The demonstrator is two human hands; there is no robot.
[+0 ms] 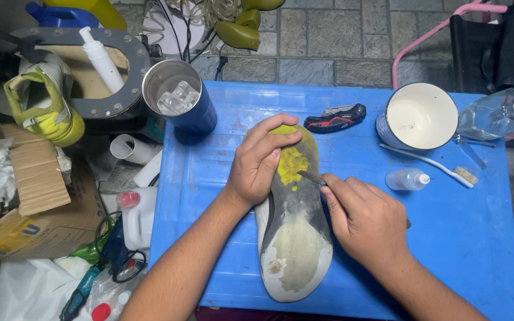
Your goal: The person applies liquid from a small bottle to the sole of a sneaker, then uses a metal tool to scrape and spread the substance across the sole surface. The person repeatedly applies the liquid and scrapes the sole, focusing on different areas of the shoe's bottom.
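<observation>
A shoe [295, 238] lies sole up on a blue table [465, 238], its toe pointing away from me. The grey sole has yellow patches at the toe and a pale worn patch at the heel. My left hand [257, 160] grips the toe end, fingers curled over the yellow tip. My right hand [367, 220] holds a thin metal blade [310, 176] whose tip touches the yellow patch on the sole.
On the table stand a blue metal cup [179, 98], a folding knife [334, 117], a white-lined mug [417, 116], a small dropper bottle [407, 179], a toothbrush [435, 164] and a glass bottle [498, 114]. Left of the table: a yellow-green shoe [46, 104], cardboard box [31, 196], white jug [135, 217].
</observation>
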